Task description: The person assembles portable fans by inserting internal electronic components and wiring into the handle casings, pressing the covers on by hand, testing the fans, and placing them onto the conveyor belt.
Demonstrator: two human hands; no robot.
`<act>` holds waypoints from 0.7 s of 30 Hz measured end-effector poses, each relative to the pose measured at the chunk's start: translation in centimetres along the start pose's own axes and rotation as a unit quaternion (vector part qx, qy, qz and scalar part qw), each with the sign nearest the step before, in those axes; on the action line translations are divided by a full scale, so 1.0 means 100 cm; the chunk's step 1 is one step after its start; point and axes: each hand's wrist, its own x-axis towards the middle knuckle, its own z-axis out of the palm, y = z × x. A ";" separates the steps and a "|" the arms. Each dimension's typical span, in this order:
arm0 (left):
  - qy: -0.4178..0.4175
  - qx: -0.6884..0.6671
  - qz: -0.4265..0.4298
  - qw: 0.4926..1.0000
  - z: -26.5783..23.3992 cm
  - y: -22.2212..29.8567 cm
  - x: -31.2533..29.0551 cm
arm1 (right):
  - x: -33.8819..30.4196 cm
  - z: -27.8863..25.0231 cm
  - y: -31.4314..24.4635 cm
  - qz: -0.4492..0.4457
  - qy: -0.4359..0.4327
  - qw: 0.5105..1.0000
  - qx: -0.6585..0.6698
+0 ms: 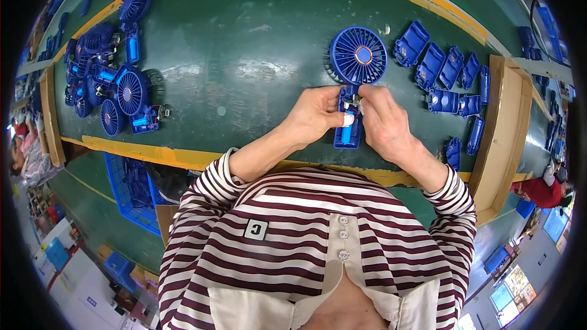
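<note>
A blue handheld fan (359, 55) lies on the green work table, its round head pointing away from me. Its handle is uncovered and shows a light blue battery (347, 129) and a small circuit board near the neck. My left hand (318, 113) grips the handle from the left, thumb across the top of the battery. From the right, my right hand (385, 117) closes its fingertips at the board by the fan's neck. Whatever small part those fingertips pinch is hidden.
Blue handle covers (433, 64) lie in loose rows to the right, beside a cardboard tray (500, 128). More fans (131, 88) with exposed batteries are heaped at the left. A blue crate (131, 192) stands below the table's yellow front edge. Other people sit at both far sides.
</note>
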 end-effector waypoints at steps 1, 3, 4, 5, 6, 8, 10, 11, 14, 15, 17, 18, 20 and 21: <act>0.004 0.002 0.000 1.000 0.001 0.001 0.000 | 0.001 -0.002 0.000 -0.006 -0.015 1.000 -0.010; -0.003 0.006 -0.003 1.000 -0.002 -0.002 0.000 | 0.003 -0.004 -0.002 -0.011 -0.029 0.999 -0.021; -0.010 0.010 -0.006 1.000 -0.003 -0.003 0.001 | 0.004 -0.006 -0.003 -0.016 -0.038 0.999 -0.024; -0.011 0.011 -0.006 1.000 -0.003 -0.002 0.000 | 0.005 -0.006 -0.003 -0.021 -0.047 0.998 -0.027; -0.007 0.018 -0.007 1.000 -0.002 -0.001 0.000 | 0.006 -0.007 -0.004 -0.021 -0.046 0.998 -0.028; -0.005 0.026 -0.008 1.000 -0.001 0.003 -0.001 | 0.006 -0.008 -0.004 -0.025 -0.048 0.998 -0.025; 0.003 0.033 -0.037 0.999 -0.001 0.006 0.000 | 0.007 -0.008 -0.004 -0.023 -0.050 0.998 -0.025; 0.002 0.034 -0.038 0.999 0.000 0.006 0.000 | 0.007 -0.008 -0.004 -0.023 -0.052 0.998 -0.024; 0.031 0.023 -0.035 0.999 0.004 0.002 0.001 | 0.007 -0.008 -0.003 -0.025 -0.043 0.999 -0.020; 0.054 0.023 -0.040 0.998 0.006 0.001 0.002 | 0.007 -0.007 -0.002 -0.023 -0.041 0.999 -0.021; 0.071 0.025 -0.048 0.996 0.009 0.001 0.003 | 0.005 -0.006 0.000 -0.027 -0.040 0.999 -0.015; 0.083 0.027 -0.050 0.995 0.011 0.002 0.003 | 0.006 -0.006 0.000 -0.023 -0.038 0.999 -0.017; 0.093 0.032 -0.053 0.994 0.013 0.003 0.002 | 0.007 -0.007 -0.001 -0.029 -0.043 0.999 -0.012; 0.091 0.036 -0.046 0.994 0.013 0.003 0.001 | 0.006 -0.007 -0.001 -0.026 -0.041 0.999 -0.013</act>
